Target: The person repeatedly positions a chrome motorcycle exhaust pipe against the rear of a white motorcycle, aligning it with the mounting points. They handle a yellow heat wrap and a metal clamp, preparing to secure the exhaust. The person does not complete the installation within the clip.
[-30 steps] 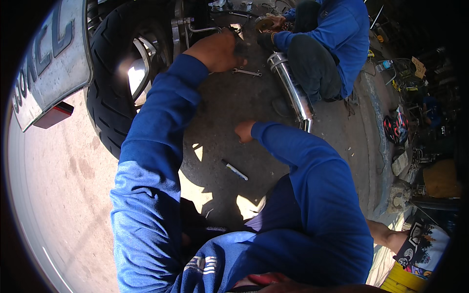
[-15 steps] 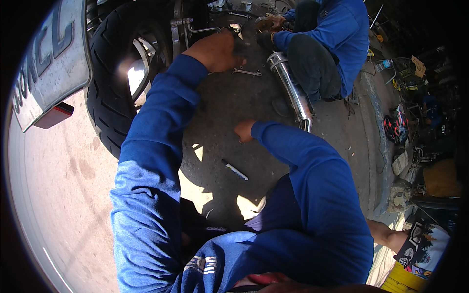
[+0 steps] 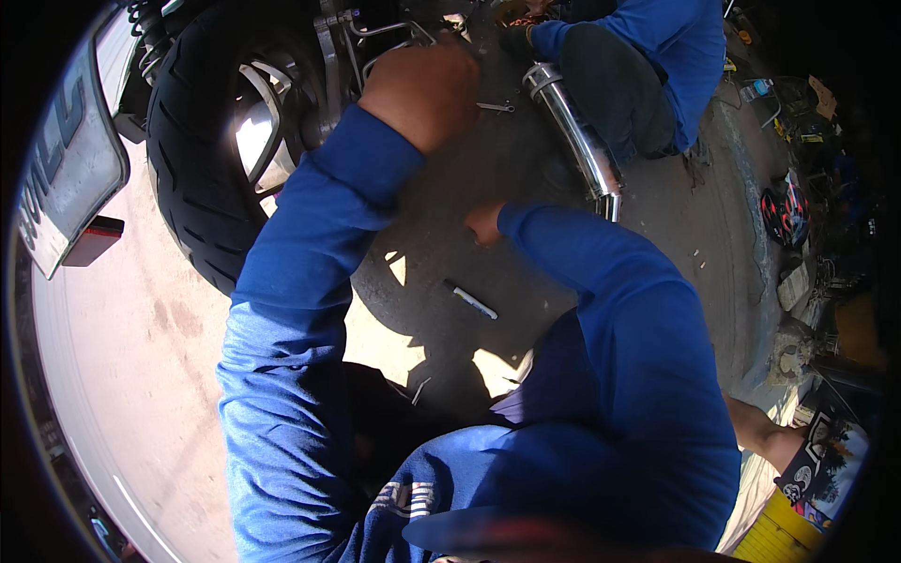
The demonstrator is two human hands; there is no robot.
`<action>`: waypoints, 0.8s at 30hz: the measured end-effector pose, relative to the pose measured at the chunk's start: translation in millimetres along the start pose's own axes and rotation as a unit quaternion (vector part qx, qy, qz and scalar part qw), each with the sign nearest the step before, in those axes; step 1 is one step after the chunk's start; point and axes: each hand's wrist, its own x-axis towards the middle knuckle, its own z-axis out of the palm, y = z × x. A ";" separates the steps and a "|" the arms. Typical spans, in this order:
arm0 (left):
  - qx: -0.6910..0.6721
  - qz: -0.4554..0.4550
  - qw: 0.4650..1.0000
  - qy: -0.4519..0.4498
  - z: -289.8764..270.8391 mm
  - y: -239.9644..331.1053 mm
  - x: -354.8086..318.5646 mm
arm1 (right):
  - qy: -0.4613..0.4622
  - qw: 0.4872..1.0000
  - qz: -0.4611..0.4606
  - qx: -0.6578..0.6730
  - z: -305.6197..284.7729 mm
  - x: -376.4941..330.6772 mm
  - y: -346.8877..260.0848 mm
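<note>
My left hand (image 3: 422, 94) reaches far forward, its rounded back facing up and its fingers curled under, beside the bent metal rod (image 3: 380, 31) and the motorcycle's rear wheel (image 3: 183, 178). Whatever those fingers close around is hidden beneath the hand. Just past it on the ground lies a wrench (image 3: 497, 107), partly covered. My right hand (image 3: 484, 225) hangs low over the dark ground, away from the tools; its fingers are turned from sight. A white marker-like stick (image 3: 471, 302) lies on the ground nearer to me.
A chrome exhaust muffler (image 3: 574, 131) leans beside a crouching person in blue (image 3: 662, 66) at the far right. A licence plate (image 3: 80, 150) and red reflector (image 3: 94, 240) hang at the left. Another person's arm (image 3: 755, 427) and a yellow object (image 3: 784, 525) show lower right.
The view has shifted, so the ground things sit higher and farther right. My left hand now covers part of the wrench. My right hand keeps much the same pose.
</note>
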 end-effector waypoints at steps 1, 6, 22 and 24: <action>0.016 0.033 0.999 0.006 2.8 14.6 -5.0 | -0.015 1.000 -0.002 -0.003 -2.7 -0.1 1.4; -0.070 0.198 0.940 -0.269 67.9 68.8 -4.4 | -0.035 0.999 0.016 -0.012 -11.2 -5.1 10.9; 0.131 0.037 0.949 -0.286 380.1 -136.8 117.5 | 0.028 0.982 0.183 -0.022 64.0 7.9 42.3; 0.070 -0.024 0.980 -0.183 402.9 -165.7 130.7 | 0.040 0.981 0.188 -0.014 82.8 9.8 43.4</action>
